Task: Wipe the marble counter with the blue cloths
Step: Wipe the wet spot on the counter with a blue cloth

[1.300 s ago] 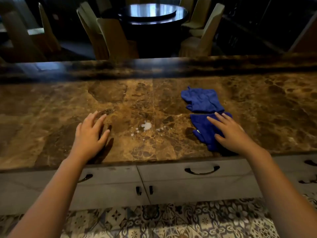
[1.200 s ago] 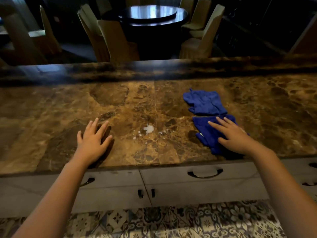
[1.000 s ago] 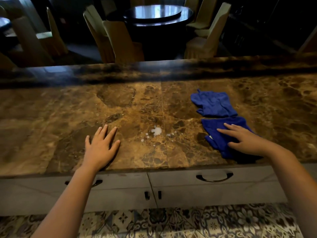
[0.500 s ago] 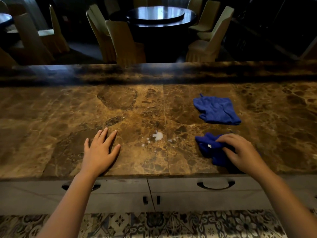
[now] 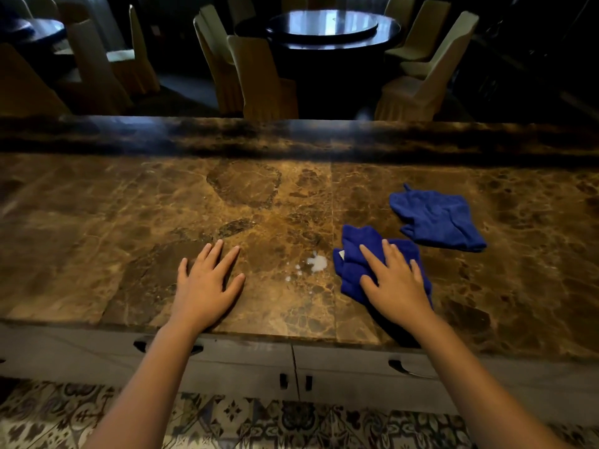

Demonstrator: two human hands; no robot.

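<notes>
The brown marble counter (image 5: pixel 129 205) runs across the view. A crumpled blue cloth (image 5: pixel 355 254) lies near its front edge, right of centre. My right hand (image 5: pixel 393 286) presses down on it with the palm flat and the fingers spread, covering its right half. A second blue cloth (image 5: pixel 437 218) lies flat farther back and to the right, apart from the first. A small white spill (image 5: pixel 317 262) with a few droplets sits just left of the crumpled cloth. My left hand (image 5: pixel 205 286) rests flat on bare marble left of the spill, holding nothing.
A raised dark ledge (image 5: pixel 291 137) borders the counter's far side. Beyond it stand a round dark table (image 5: pixel 330 30) and several covered chairs. Grey drawers with dark handles (image 5: pixel 402 367) sit under the counter, above a patterned tile floor (image 5: pixel 259 416).
My right hand bunched up the near cloth, drew it away from the far one, slid it left toward the spill, and now lies flat on it. My left hand has stayed put.
</notes>
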